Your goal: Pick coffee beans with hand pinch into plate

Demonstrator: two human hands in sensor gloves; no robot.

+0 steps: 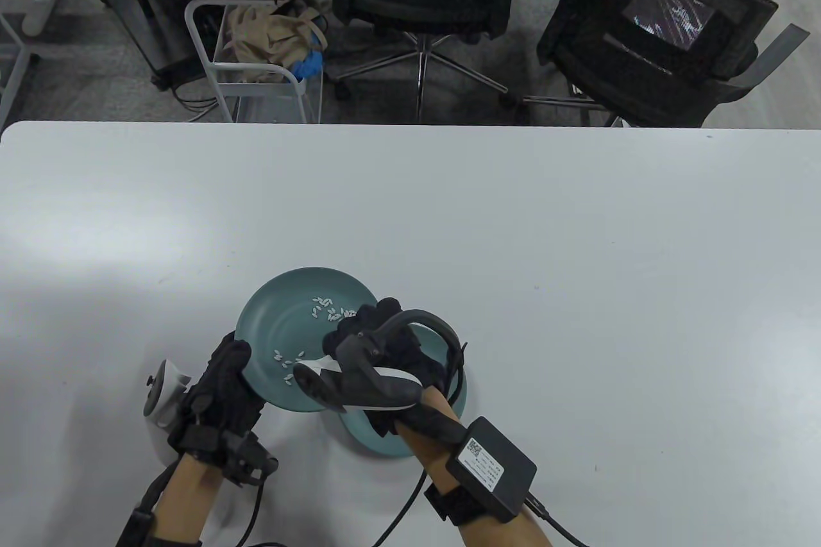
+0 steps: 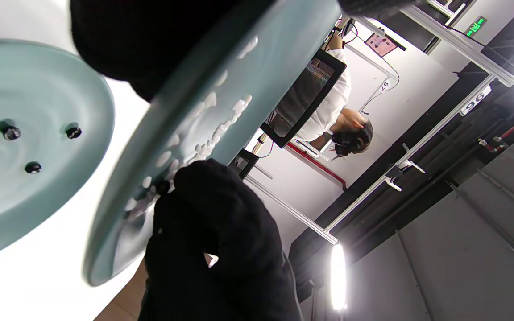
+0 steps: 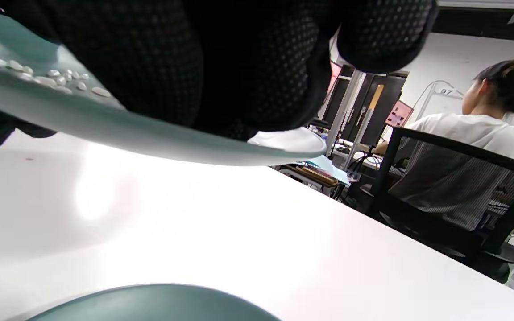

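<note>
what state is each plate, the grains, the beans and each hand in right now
upper plate: lifted, tilted, gripped at its rim by left hand
white grains: scattered on upper plate
lower plate: flat on table
dark beans: lying in lower plate
right hand: over upper plate
</note>
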